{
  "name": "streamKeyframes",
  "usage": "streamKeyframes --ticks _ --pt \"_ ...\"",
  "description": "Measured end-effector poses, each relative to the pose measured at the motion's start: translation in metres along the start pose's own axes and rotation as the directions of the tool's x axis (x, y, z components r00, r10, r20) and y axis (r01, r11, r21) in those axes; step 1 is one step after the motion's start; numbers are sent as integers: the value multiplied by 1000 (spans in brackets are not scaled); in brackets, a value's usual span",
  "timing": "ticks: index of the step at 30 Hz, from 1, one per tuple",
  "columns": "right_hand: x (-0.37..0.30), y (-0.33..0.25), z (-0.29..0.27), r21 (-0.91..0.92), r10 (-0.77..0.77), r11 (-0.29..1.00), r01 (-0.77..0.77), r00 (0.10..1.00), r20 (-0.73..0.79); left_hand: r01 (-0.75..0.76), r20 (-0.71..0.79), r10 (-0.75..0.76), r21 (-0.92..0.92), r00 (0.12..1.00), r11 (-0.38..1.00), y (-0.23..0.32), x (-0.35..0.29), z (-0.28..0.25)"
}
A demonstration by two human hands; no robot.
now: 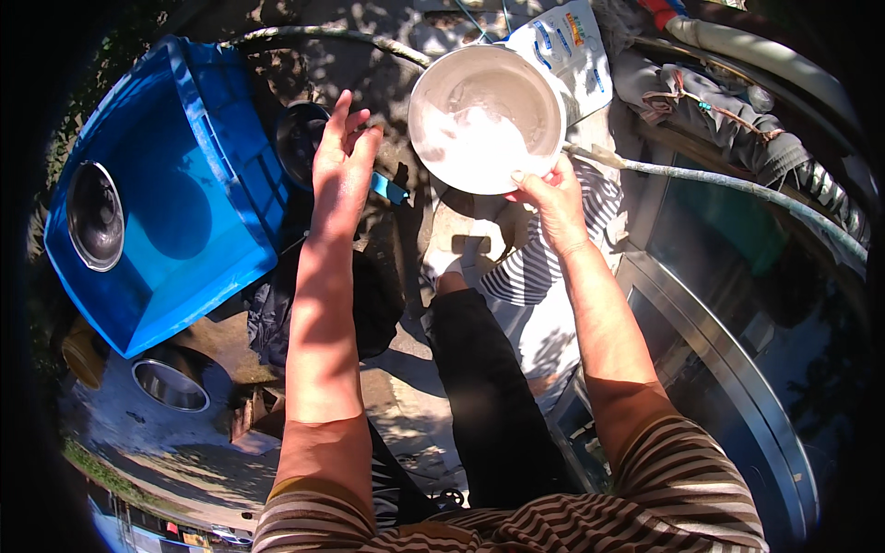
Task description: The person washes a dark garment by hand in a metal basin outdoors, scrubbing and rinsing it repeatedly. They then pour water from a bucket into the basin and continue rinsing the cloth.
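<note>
At far left a blue plastic tub stands at a slant, with a shiny metal bowl inside near its left wall and a round shadow to that bowl's right. Below the tub, a second metal bowl lies on the ground, mouth upward. Next comes a dark round pan, partly covered by the left hand, which is raised with fingers loosely spread and nothing in it, well apart from the basin. A blue piece shows just right of that wrist. Near the upper middle, the right hand pinches a pale metal basin at its lower right rim, thumb over the edge; the other fingers are mostly hidden beneath. Being round, the basin has no clear long axis; its mouth faces up toward the head, the lower inside glaring with sun. A hose runs in behind its upper left, a white printed bag sits right behind its upper right edge, and striped cloth lies below. Farther right, another stretch of hose crosses above a metal-framed glass pane.
</note>
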State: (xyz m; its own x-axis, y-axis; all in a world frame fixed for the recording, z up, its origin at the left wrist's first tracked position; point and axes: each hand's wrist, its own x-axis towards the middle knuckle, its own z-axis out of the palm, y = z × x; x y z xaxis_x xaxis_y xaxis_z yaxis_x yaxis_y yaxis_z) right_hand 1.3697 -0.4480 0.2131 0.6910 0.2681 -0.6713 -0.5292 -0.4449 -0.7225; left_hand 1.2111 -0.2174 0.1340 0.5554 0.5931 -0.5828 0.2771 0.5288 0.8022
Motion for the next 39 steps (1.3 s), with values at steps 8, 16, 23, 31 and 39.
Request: streamKeyframes --ticks 8,16,23,31,39 --pt "19 4 -18 -272 -161 958 88 953 -256 22 3 -25 322 1000 946 -69 -92 -41" --pt "81 -57 -108 -203 -78 979 37 977 -199 -36 -13 48 471 999 881 -72 -136 -88" --pt "138 -98 -135 -767 -388 637 -75 829 -403 -38 6 41 493 999 869 -77 -141 -90" --pt "211 -3 -84 -970 -395 -212 -119 918 -26 -67 31 60 565 998 822 -76 -140 -82" --pt "187 -50 -70 -971 -417 -160 -178 904 -97 -40 2 49 606 999 795 -78 -146 -87"
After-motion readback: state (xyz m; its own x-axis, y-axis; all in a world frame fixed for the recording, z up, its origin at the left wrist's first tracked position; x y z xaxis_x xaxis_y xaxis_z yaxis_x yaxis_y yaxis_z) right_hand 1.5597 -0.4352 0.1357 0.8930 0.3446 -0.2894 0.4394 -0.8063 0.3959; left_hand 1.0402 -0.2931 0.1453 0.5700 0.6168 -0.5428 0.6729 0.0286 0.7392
